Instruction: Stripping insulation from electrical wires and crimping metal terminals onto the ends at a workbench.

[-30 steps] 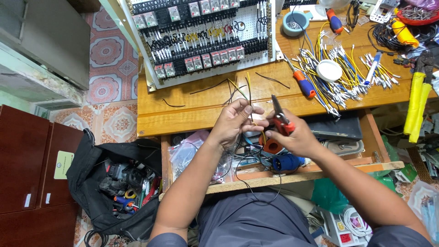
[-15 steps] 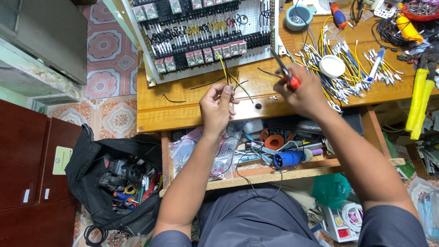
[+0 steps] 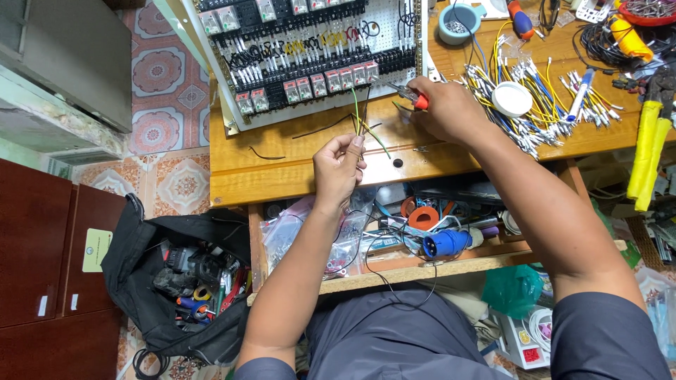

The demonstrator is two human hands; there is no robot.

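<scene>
My left hand (image 3: 338, 167) pinches a small bunch of thin wires (image 3: 360, 118), green and black, that stick up over the wooden bench (image 3: 282, 176). My right hand (image 3: 447, 109) grips red-handled pliers (image 3: 410, 95) at the lower right corner of a white control panel (image 3: 310, 63) filled with rows of relays and black wiring. The pliers' tip points left, close to the panel's edge and just right of the wire ends. A pile of yellow, blue and white cut wires (image 3: 542, 105) with metal tips lies right of my right hand.
A white round lid (image 3: 512, 98) sits on the wire pile. A blue cup (image 3: 459, 21) and a screwdriver (image 3: 520, 17) stand at the back. Yellow-handled tools (image 3: 648, 155) lie far right. An open shelf holds a blue plug (image 3: 445, 244) and tape rolls. A black tool bag (image 3: 183, 281) is on the floor.
Both hands rose from the shelf to the benchtop. My right hand carried the pliers up to the panel's corner, and my left hand lifted the wires beside them.
</scene>
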